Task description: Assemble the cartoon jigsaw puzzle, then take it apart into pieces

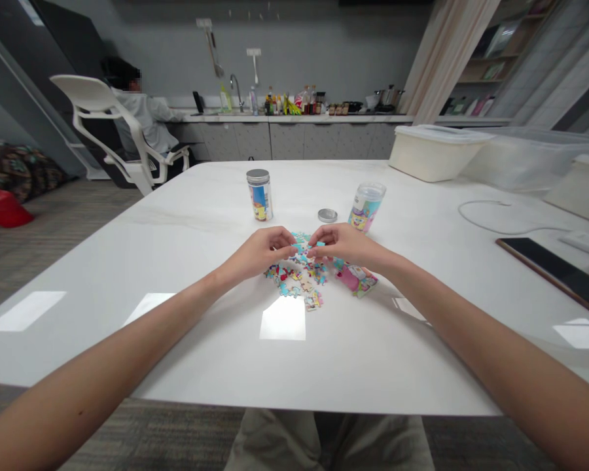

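Left hand [259,252] and right hand [344,244] each pinch a teal piece [302,248], fingertips close together, over the pile [299,280] at mid-table [177,261]. Behind the pile stand a capped tin [259,194], a loose lid [327,215] and an open tube [366,206]. A pink packet [357,279] lies under the right wrist. Phone [559,275] and bins [436,152] are well to the right.

Bare forearms [127,353], light khaki trousers [275,441].

White bin [434,154], dark tablet [554,275] and looping cable [491,230] lie to the right
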The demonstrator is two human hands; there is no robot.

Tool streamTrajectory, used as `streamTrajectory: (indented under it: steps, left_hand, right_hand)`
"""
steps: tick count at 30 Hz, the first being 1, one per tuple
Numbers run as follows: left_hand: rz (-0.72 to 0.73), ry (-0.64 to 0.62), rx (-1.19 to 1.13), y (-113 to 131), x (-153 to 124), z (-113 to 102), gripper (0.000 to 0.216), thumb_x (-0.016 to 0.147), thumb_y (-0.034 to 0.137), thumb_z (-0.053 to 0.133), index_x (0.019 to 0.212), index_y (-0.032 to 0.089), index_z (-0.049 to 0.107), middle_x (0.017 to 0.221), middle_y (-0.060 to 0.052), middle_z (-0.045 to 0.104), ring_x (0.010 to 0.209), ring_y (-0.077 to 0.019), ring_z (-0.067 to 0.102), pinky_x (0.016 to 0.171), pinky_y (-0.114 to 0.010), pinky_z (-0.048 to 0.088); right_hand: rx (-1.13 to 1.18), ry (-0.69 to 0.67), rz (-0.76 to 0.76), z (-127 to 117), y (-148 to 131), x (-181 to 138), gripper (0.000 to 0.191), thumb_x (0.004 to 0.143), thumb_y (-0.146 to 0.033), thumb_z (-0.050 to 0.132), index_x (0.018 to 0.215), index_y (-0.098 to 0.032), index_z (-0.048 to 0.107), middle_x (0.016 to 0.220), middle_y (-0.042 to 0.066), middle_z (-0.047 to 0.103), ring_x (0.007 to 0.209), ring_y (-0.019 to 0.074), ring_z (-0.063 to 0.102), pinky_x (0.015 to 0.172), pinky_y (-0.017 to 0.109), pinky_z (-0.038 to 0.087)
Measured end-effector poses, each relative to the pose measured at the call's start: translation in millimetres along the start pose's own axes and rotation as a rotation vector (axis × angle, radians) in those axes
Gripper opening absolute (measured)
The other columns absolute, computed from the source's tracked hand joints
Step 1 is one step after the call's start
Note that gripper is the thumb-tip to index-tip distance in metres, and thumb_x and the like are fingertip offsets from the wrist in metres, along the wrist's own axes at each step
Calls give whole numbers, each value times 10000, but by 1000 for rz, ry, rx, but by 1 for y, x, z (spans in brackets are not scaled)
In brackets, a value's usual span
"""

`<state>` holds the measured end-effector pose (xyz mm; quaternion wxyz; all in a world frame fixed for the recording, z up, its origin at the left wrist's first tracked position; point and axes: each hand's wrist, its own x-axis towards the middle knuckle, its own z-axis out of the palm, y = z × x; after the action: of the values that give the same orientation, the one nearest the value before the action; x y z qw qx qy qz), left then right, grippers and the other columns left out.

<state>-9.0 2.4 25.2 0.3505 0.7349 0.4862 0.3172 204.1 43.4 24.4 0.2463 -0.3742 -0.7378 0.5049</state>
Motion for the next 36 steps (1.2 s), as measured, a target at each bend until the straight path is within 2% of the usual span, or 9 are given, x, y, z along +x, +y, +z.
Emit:
streamTrajectory:
  steps: [5, 8, 11, 14, 17, 22, 26, 31, 36]
  left_hand:
    - [31, 29, 461, -3, -2, -9, 74, 810, 253, 627, 823, 184, 649, 780, -11, 642, 747, -163, 591, 702, -294, 441]
    - [146, 33, 528, 0, -4, -9, 94, 818, 250, 630, 873, 177, 651, 830, -19, 611, 775, -163, 575, 724, -291, 441]
    - [304, -161, 465, 7, -8, -5, 165, 856, 321, 620, 945, 189, 663, 892, -28, 603, 810, -158, 574, 742, -282, 444]
    - [417, -372, 461, 13, -12, 0, 170, 869, 335, 630, 976, 216, 685, 923, -31, 607, 850, -160, 568, 782, -282, 437]
    - [446, -429, 469, 13, -13, 5, 140, 896, 282, 602, 984, 218, 690, 925, -37, 609, 853, -158, 565, 792, -282, 435]
    - [466, -401, 463, 13, -12, 6, 125, 911, 232, 567, 936, 203, 686, 939, -48, 601, 865, -162, 566, 780, -280, 442]
    - [467, -364, 426, 15, -11, 3, 156, 932, 209, 517, 911, 198, 671, 940, -39, 633, 859, -150, 579, 783, -275, 442]
    - [340, -217, 422, 14, -10, -1, 103, 886, 215, 591, 969, 197, 651, 843, 0, 671, 763, -130, 597, 713, -247, 440]
    - [290, -129, 430, 9, -8, -5, 90, 880, 229, 586, 863, 195, 668, 784, 12, 687, 703, -120, 608, 692, -236, 448]
  right_hand:
    - [-84, 7, -5, -5, 9, 3, 111, 778, -273, 686, 797, -165, 698, 735, 44, 717, 613, 122, 625, 572, 250, 507]
    - [-162, 14, -23, -6, 8, 4, 86, 797, -221, 639, 827, -167, 699, 754, 42, 718, 646, 132, 638, 586, 252, 499]
    - [-345, 18, -80, -8, 4, 1, 111, 788, -224, 629, 849, -173, 707, 794, 41, 714, 706, 144, 636, 635, 259, 487]
    - [-552, -69, -127, -13, 2, -2, 163, 719, -270, 698, 857, -186, 714, 847, 38, 703, 737, 155, 616, 667, 267, 472]
    - [-629, -160, -112, -15, 2, -5, 188, 700, -296, 707, 856, -191, 706, 861, 34, 696, 733, 157, 604, 648, 262, 458]
    - [-580, -193, -78, -14, -1, -7, 140, 739, -271, 658, 842, -180, 685, 793, 19, 687, 702, 146, 596, 621, 247, 438]
    - [-552, -196, -134, -14, -1, -5, 122, 749, -267, 653, 826, -178, 686, 752, 7, 680, 688, 140, 593, 630, 246, 431]
    - [-529, -148, -163, -16, 2, -2, 100, 746, -235, 646, 817, -175, 682, 770, 17, 686, 704, 140, 598, 640, 248, 441]
    - [-502, -123, -143, -16, 3, -1, 91, 752, -213, 635, 824, -174, 675, 796, 23, 696, 710, 135, 614, 647, 246, 457]
